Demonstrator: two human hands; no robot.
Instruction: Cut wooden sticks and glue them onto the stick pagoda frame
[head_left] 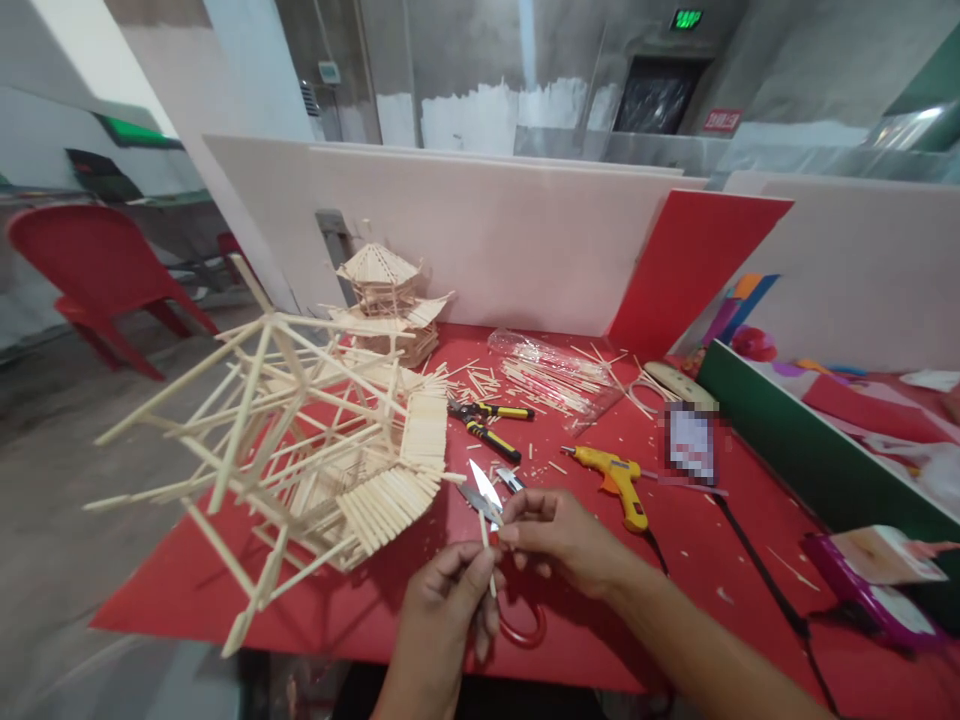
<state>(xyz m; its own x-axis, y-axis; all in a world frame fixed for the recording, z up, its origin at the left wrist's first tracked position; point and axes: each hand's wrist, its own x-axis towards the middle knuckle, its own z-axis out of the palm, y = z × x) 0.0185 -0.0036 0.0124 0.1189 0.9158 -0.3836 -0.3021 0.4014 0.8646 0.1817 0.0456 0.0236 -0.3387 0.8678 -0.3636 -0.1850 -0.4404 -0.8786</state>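
Observation:
My left hand (pixel 454 595) pinches a short thin wooden stick (pixel 484 528) that points up and away from me. Just right of it, my right hand (pixel 551 530) has its thumb and fingers closed in a pinch beside the stick; what lies between them is too small to make out. Beneath both hands, red-handled scissors (pixel 534 634) rest on the red tabletop with their blades parted. A large stick-built pavilion model (pixel 386 505), with an open roof frame and a partly slatted lower roof, stands left of my hands. A utility knife (pixel 511 480) lies just beyond them.
Yellow-and-black pliers (pixel 491 438) and a yellow glue gun (pixel 616 480) lie past my hands. Behind are a bag of sticks (pixel 551 375) and a finished tiered model (pixel 382 300). A green-sided box (pixel 795 440) and a purple item (pixel 874 590) stand right.

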